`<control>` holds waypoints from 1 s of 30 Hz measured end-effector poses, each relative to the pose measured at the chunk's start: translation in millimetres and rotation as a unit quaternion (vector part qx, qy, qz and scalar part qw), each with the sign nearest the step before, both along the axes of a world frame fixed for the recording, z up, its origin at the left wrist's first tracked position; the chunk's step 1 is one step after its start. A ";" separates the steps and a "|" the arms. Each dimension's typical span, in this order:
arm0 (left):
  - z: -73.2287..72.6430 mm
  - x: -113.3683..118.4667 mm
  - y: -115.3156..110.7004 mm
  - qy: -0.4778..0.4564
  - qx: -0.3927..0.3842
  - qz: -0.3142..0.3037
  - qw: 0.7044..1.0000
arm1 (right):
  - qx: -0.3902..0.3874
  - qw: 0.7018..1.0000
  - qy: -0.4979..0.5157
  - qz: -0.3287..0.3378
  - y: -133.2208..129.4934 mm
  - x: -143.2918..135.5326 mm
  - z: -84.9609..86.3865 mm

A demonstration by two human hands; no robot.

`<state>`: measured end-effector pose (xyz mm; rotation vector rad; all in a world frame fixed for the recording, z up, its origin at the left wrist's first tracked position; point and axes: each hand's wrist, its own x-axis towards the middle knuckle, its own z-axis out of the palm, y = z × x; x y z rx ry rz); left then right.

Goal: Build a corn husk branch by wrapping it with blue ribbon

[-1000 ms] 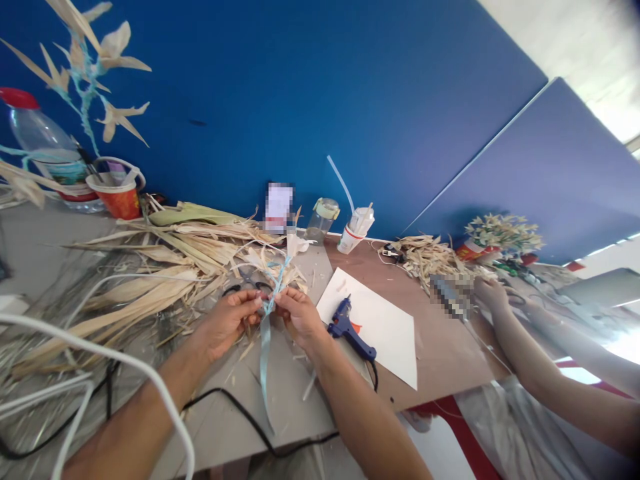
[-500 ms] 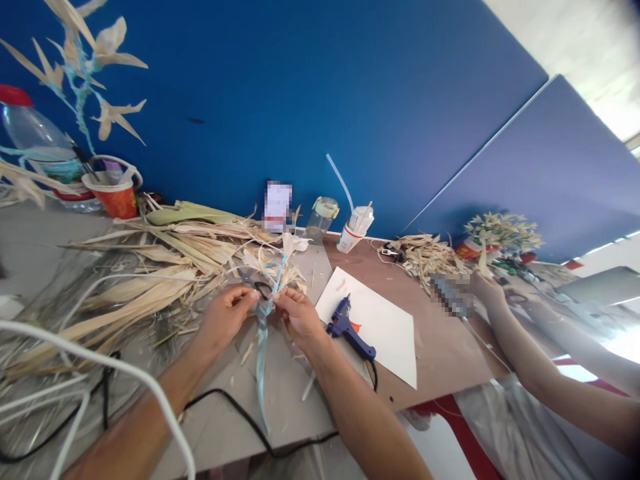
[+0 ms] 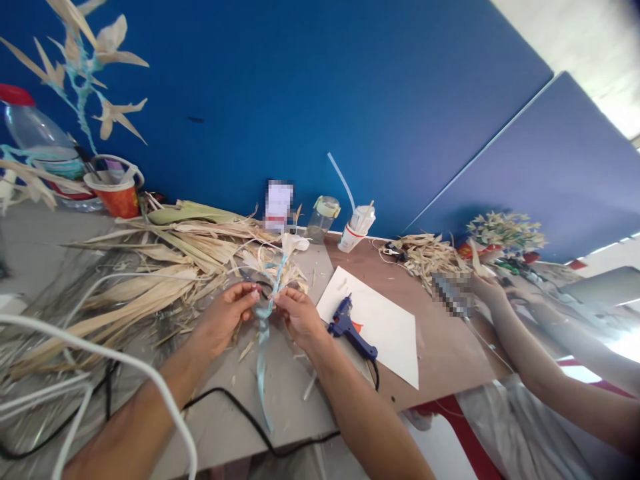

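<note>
Being pinched in the right hand [image 3: 297, 312], one stem [image 3: 280, 272] is partly hidden over the table [image 3: 225, 427]; whether one ribbon [image 3: 261, 363] is gripped by the left hand [image 3: 225, 319] cannot be told. One bottle [image 3: 37, 133] is cut off at left.

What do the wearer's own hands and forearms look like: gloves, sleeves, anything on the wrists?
The left hand and right hand are bare, without gloves. No watch or bracelet shows on either wrist. The left forearm and right forearm show no sleeve. Nail details are too small to tell.
</note>
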<state>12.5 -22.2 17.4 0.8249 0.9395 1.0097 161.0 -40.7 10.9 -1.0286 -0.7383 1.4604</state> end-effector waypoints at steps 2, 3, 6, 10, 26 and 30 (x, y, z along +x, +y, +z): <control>0.2 -2.3 2.5 -0.010 -0.013 0.001 1.000 | -0.014 1.000 -0.005 0.026 -0.9 -0.3 0.1; 0.5 -3.6 3.3 -0.017 -0.024 -0.017 0.999 | -0.021 0.999 -0.007 0.042 -1.4 -0.6 0.3; 0.8 -6.9 4.8 -0.035 -0.056 -0.080 0.995 | -0.036 0.996 -0.007 0.081 -2.5 -1.5 0.6; 0.0 -8.4 5.5 -0.054 -0.066 -0.114 0.990 | -0.043 0.993 -0.013 0.106 -2.1 -0.1 -1.5; 1.8 0.6 -2.0 -0.136 -0.098 -0.130 0.977 | -0.072 0.990 0.026 0.115 -6.0 -1.6 4.3; 0.4 2.1 -0.3 -0.102 -0.065 -0.113 0.986 | -0.074 0.992 -0.012 0.097 -6.9 -3.8 3.8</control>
